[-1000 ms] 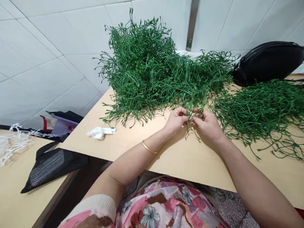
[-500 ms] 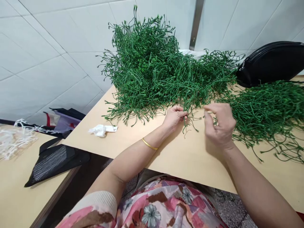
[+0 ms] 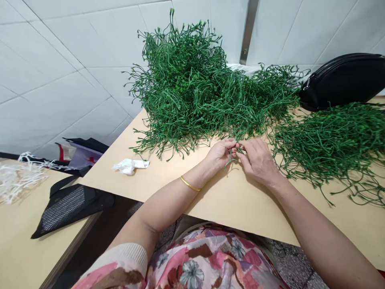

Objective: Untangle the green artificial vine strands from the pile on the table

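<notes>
Thin green plastic stems (image 3: 230, 161), like artificial plant sprigs, are pinched between the fingertips of my left hand (image 3: 221, 154). My right hand (image 3: 259, 161) meets it from the right, thumb and fingers closed on the same stems, so the two hands' fingertips touch or nearly touch. Just behind them rises a large tangled heap of green stems (image 3: 186, 88) with small budded ends. To the right of my right hand lies a second, flatter pile of the same stems (image 3: 333, 144). The fingers hide most of the held piece.
On the wooden table (image 3: 168, 176) a crumpled white tissue (image 3: 128, 165) lies left of the heap. A black bag (image 3: 345, 82) stands at the back right against the tiled wall (image 3: 75, 32). On another table at left are white strands (image 3: 21, 176) and a black mesh item (image 3: 67, 204).
My right hand has come left from beside the right pile to my left hand and closed on the stems. My left hand has hardly moved.
</notes>
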Demonstrator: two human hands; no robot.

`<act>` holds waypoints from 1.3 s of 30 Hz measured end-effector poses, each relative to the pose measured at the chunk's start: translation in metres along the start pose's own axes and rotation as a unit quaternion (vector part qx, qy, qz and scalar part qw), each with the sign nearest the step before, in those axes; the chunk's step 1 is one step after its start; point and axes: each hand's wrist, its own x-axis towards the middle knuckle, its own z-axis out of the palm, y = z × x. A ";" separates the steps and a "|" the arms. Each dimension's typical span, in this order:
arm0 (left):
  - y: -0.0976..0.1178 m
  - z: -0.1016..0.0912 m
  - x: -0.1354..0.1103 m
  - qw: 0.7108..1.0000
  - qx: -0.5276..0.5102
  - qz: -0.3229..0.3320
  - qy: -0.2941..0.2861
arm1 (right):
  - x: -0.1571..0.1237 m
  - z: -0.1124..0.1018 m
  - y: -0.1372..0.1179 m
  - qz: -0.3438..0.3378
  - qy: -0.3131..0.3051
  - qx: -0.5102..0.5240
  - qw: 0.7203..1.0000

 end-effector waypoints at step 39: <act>0.004 0.007 -0.007 0.999 0.031 -0.029 0.007 | 0.002 0.007 0.003 0.043 -0.001 0.052 0.998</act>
